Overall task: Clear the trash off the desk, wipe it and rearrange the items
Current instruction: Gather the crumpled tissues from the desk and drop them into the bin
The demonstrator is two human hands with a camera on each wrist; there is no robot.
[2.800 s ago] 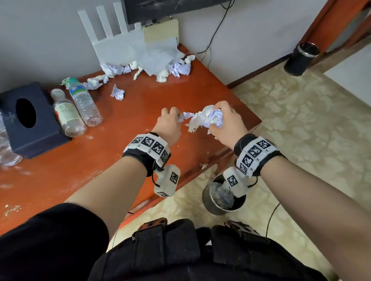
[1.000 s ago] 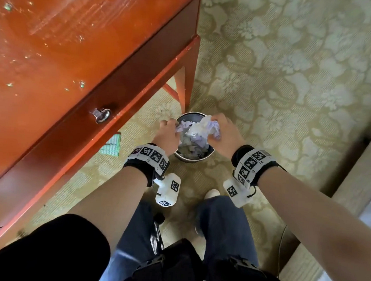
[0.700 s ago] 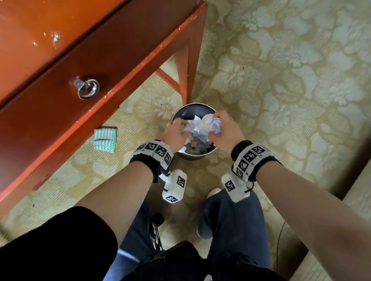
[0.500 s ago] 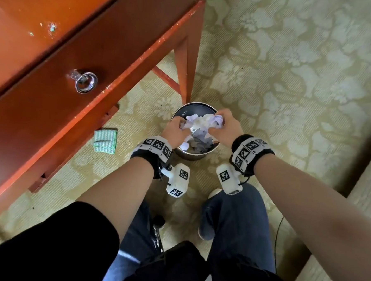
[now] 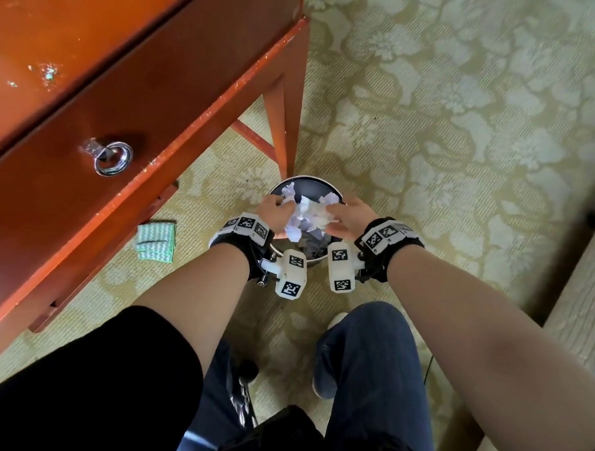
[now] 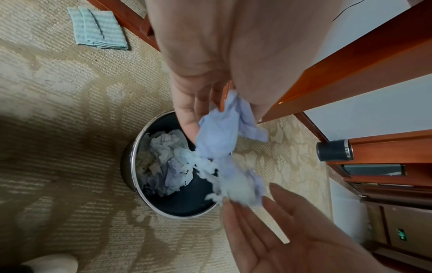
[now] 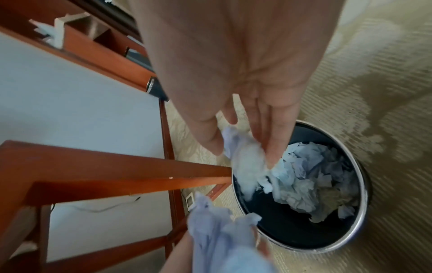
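A round black trash bin (image 5: pixel 335 193) with a metal rim stands on the carpet beside the desk leg (image 5: pixel 287 121), partly filled with crumpled tissue (image 6: pixel 168 162). Both hands hover over its mouth. My left hand (image 5: pixel 273 208) pinches a wad of bluish-white tissue (image 6: pixel 222 133) between thumb and fingers; the wad hangs down toward the bin. My right hand (image 5: pixel 346 216) has its fingers (image 7: pixel 266 140) stretched straight, with a blurred clump of tissue (image 7: pixel 245 164) at their tips over the bin (image 7: pixel 327 212). In the left wrist view its open palm (image 6: pixel 280 232) faces up.
The red-brown desk (image 5: pixel 91 59) with a ring-pull drawer knob (image 5: pixel 112 157) fills the upper left. A folded green-white cloth (image 5: pixel 155 240) lies on the carpet under the desk edge. My legs and a shoe (image 5: pixel 332 322) are just behind the bin. A second dark bin (image 6: pixel 334 150) stands by the wall.
The hands carried the tissue from the desk down to the bin, and the view tilted to the floor. Over the last half second the right hand's fingers straightened and the tissue spread downward.
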